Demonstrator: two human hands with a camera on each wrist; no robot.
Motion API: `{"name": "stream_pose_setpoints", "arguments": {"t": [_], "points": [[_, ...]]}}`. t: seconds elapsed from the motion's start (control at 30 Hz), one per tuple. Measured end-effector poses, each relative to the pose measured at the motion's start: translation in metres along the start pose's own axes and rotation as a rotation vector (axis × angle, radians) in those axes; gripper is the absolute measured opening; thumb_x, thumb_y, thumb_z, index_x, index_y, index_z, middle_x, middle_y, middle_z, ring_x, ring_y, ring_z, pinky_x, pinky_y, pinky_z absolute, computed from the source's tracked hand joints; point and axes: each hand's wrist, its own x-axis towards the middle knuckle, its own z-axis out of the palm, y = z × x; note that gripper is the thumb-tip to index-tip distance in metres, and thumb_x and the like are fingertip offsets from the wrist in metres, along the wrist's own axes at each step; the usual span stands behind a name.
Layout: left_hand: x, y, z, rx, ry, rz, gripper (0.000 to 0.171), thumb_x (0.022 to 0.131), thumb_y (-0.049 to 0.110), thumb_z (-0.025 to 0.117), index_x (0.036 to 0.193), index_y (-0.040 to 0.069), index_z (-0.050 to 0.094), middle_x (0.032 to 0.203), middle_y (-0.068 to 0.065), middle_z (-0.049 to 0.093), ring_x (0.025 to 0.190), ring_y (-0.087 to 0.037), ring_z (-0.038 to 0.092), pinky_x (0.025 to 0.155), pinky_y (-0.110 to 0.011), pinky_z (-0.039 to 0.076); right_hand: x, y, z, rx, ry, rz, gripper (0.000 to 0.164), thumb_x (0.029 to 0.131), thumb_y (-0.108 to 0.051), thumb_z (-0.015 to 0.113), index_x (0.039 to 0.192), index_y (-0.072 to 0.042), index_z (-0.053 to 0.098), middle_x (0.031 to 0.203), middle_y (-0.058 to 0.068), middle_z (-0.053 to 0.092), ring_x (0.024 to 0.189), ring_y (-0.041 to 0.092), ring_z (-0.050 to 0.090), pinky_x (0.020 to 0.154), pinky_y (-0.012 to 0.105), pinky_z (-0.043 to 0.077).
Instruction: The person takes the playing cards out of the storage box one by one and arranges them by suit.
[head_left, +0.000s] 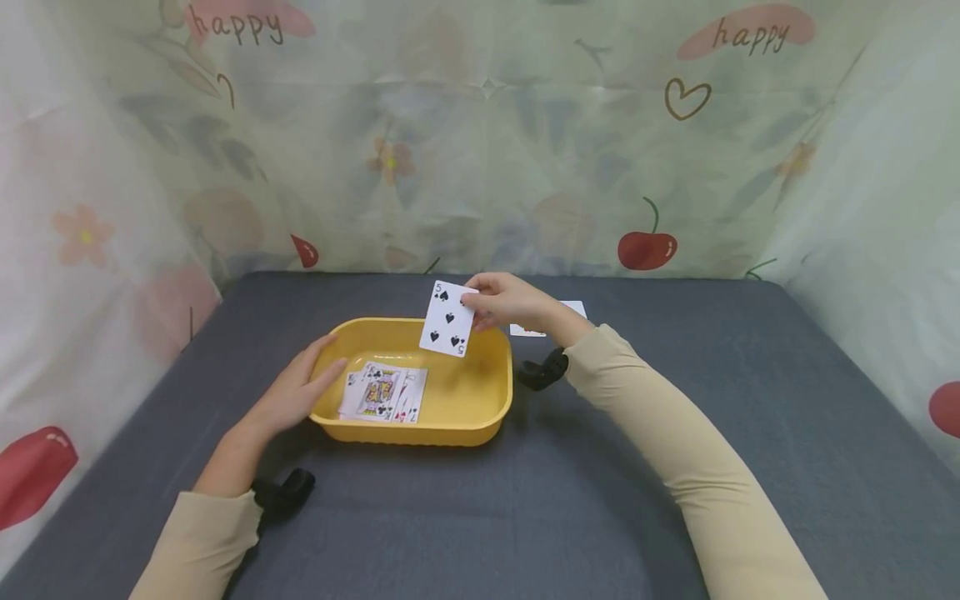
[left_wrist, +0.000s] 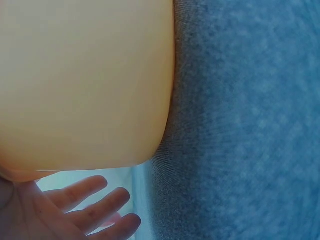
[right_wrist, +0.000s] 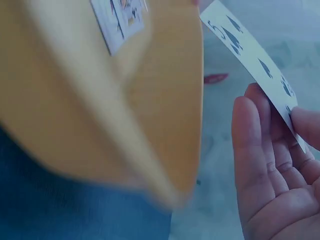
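My right hand (head_left: 510, 302) pinches a playing card, the five of spades (head_left: 448, 318), between thumb and fingers above the far right side of a yellow plastic basin (head_left: 465, 435). In the right wrist view, the five of spades (right_wrist: 260, 70) tilts beside the basin (right_wrist: 175, 100). My left hand (head_left: 288, 392) rests at the basin's left rim, thumb over the inside. Its other fingers (left_wrist: 102, 207) look straight and spread outside the wall in the left wrist view. Several overlapping playing cards (head_left: 384, 392) lie face up in the basin's left part, a king of clubs on top.
Behind my right wrist another playing card (head_left: 576, 307) lies on the dark grey tabletop (head_left: 600, 500), partly hidden. Black wrist devices (head_left: 543, 371) sit at both sleeves. A patterned curtain (head_left: 487, 167) encloses the table's back and sides.
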Motion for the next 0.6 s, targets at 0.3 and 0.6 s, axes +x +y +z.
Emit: {"name": "stream_pose_setpoints", "arguments": {"t": [0.3,0.6], "points": [[0.000,0.000,0.000,-0.002,0.000,0.012,0.069,0.098,0.045,0.037,0.149,0.003,0.015,0.151,-0.028,0.018,0.138,-0.045,0.020,0.109,-0.061,0.019,-0.020,0.022,-0.035,0.031,0.110,0.012,0.029,0.096,-0.021,0.051,0.118,-0.001,0.051,0.112,0.019,0.061,0.090,0.023,0.064,0.083,0.039,0.055],[-0.001,0.000,0.000,-0.005,-0.001,0.009,0.070,0.098,0.046,0.037,0.149,0.003,0.015,0.152,-0.027,0.018,0.138,-0.045,0.020,0.109,-0.061,0.019,-0.041,0.051,-0.069,0.033,0.334,0.075,0.034,0.097,-0.026,0.049,0.122,-0.003,0.048,0.096,0.006,0.062,0.082,0.014,0.060,0.082,0.034,0.054]]}}
